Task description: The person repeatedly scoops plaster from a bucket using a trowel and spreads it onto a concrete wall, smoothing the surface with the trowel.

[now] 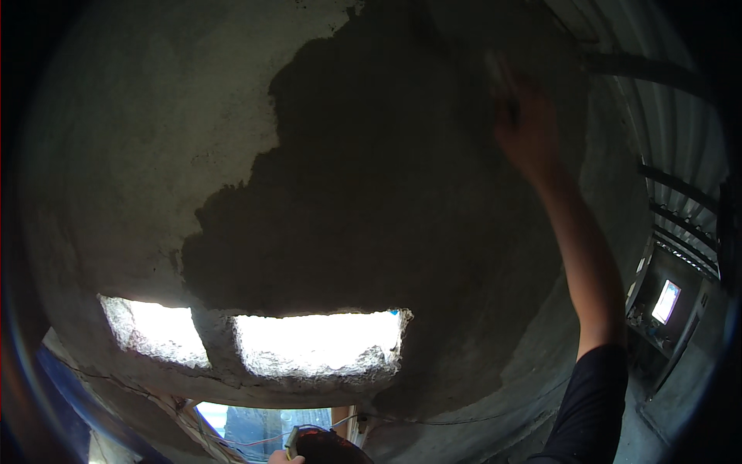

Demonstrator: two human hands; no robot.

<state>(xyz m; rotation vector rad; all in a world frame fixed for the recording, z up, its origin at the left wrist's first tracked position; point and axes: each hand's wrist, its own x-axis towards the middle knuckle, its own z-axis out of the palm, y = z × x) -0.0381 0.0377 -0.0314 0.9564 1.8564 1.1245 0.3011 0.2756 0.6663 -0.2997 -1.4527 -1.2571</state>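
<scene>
My right hand (529, 127) is raised high against the wall, its fingers closed round a hand tool (495, 66) whose pale, narrow end is blurred. Darkness hides the tool's exact kind. Around it spreads a large dark, damp-looking coat (363, 178) on the wall, with a ragged left edge against the paler dry surface (162, 116). At the bottom edge, my left hand (286, 458) shows only in part. Its fingers grip the rim of a dark, rounded container (328, 446), which is mostly cut off by the frame.
Two bright rough-edged openings (317, 344) pierce the wall low down. Beneath them is a window (263, 425), with a thin cable (464, 420) running along the wall. Corrugated roofing (672, 124) on dark beams slopes at right, above a doorway (668, 321).
</scene>
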